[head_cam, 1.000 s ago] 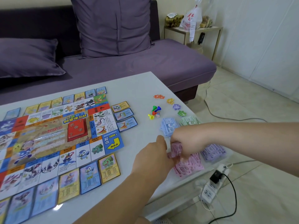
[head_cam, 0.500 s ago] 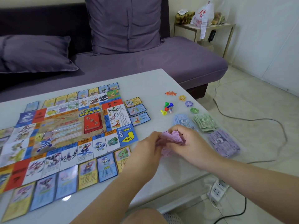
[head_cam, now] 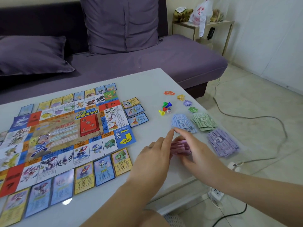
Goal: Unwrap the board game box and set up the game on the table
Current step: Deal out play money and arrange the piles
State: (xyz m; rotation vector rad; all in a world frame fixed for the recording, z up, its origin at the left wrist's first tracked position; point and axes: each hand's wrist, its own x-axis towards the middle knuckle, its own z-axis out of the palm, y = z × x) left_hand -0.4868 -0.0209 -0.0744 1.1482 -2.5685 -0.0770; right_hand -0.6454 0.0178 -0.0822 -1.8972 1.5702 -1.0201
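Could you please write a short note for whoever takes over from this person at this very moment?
Left hand and right hand: both hold the pink notes between them, over the table.
Laid out: board, red deck on its middle, cards round it, pawns, die, four tokens; blue notes, green notes and purple notes piled on the right.
To do: set the pink notes down by the other piles. No box or wrapping in view.
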